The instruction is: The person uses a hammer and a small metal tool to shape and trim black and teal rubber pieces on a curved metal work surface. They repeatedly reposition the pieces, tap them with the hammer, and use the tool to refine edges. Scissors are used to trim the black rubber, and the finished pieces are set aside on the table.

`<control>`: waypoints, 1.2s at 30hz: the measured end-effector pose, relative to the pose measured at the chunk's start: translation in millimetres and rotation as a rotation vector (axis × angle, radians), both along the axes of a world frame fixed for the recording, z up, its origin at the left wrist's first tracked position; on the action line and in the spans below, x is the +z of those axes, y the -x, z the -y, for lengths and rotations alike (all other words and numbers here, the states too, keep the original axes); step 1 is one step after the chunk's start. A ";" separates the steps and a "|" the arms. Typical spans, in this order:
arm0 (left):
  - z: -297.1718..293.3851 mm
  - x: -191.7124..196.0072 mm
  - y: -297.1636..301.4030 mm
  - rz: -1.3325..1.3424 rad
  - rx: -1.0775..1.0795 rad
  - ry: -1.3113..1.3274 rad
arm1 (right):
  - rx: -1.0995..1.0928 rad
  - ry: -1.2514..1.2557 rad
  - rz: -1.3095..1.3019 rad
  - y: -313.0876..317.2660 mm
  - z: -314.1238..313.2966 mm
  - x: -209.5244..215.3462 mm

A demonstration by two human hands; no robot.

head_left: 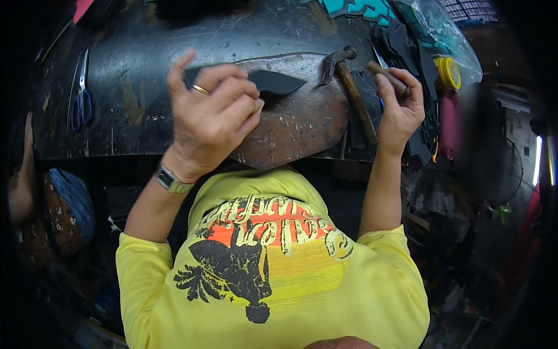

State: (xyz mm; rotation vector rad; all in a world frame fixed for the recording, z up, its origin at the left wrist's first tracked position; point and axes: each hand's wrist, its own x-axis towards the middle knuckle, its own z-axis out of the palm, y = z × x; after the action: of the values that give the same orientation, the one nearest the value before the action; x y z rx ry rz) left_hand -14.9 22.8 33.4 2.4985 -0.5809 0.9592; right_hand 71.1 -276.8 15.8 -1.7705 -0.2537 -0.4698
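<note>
My left hand [215, 110], with a ring and a wristwatch, is raised over the bench with its fingers curled and one finger lifted. It appears to pinch a thin black piece [278, 82] with a pointed, leaf-like end, which shows on both sides of the fingers; the grip itself is partly hidden. My right hand [402, 107] is closed around a short wooden handle [390, 79], held between thumb and fingers; its working end cannot be made out. Between the hands, a hammer [356, 99] with a wooden handle lies with its head on a worn brown board [302, 125].
Blue-handled scissors [82, 107] lie at the left on the dark workbench [133, 52]. At the right are black cut pieces [410, 55], a yellow round container [447, 72] and a clear plastic bag [447, 35]. Teal sheets [357, 9] lie at the back. Another person's arm [24, 174] shows at far left.
</note>
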 end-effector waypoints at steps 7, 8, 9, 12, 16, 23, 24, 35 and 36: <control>4.5 -51.6 28.4 -0.361 -0.052 0.106 | -0.131 0.705 0.129 -23.9 20.5 -1.7; 2.9 -50.3 30.6 -0.378 -0.045 0.105 | -0.118 0.779 0.165 -21.2 18.2 -1.1; 1.7 -48.9 31.9 -0.407 -0.027 0.093 | -0.110 0.850 0.152 -17.4 15.5 -0.1; -2.3 -44.7 35.6 -0.381 0.003 0.037 | -0.035 0.954 0.151 4.4 9.2 3.9; -10.8 -47.1 28.3 -0.376 -0.055 0.086 | 0.006 0.954 -0.117 12.5 -5.3 -5.8; -18.7 -52.5 9.1 -0.483 -0.005 0.291 | 0.095 0.488 -0.250 19.6 -10.4 29.3; -19.3 -52.3 7.1 -0.469 -0.002 0.282 | 0.094 0.460 -0.218 27.4 -13.2 37.2; -21.8 -54.2 4.7 -0.477 -0.008 0.306 | 0.341 0.457 -0.015 80.1 -49.1 39.0; -21.0 -54.7 4.0 -0.453 -0.004 0.309 | 0.342 0.379 -0.013 82.6 -48.8 36.8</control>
State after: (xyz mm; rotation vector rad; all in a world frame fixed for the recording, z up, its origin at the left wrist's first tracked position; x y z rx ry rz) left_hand -18.9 43.7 -21.3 2.3183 -0.2673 0.4138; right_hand -11.5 -228.0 52.6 -2.0426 -0.6590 -0.1688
